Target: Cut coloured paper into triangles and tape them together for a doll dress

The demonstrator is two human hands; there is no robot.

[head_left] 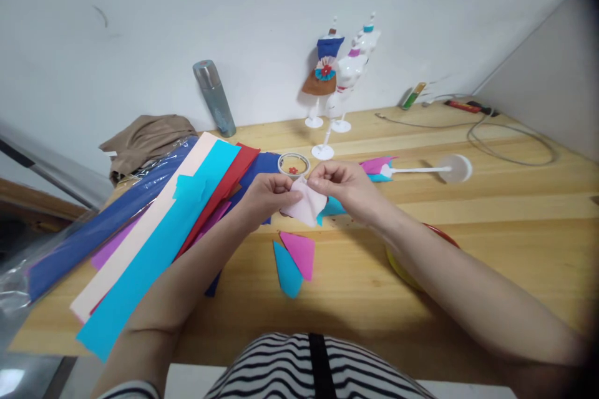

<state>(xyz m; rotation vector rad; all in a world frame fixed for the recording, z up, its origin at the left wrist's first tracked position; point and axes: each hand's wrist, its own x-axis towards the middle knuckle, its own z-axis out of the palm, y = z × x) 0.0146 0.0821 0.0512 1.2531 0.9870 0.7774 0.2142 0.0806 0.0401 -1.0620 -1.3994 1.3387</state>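
Observation:
Between my two hands is a small pale pink piece of crepe paper (307, 204), gathered at its top edge. My left hand (270, 198) pinches its left side between thumb and fingers. On the upper right, the fingers of my right hand (337, 182) are closed on the same piece. Just below lie a magenta paper piece (301, 254) and a blue paper piece (287, 270), partly overlapping. Another blue scrap (336, 207) shows under my right hand. Behind my hands sits a roll of tape (294, 165) with a small red flower shape inside its ring.
Long crepe paper strips (154, 249) cover the table's left side. Small mannequins on stands (350, 68) are at the back, one dressed. Another stand lies on its side (421, 169) at right. A flask (214, 98), brown cloth (150, 140), cable (510, 159) and yellow round object (402, 271) are around.

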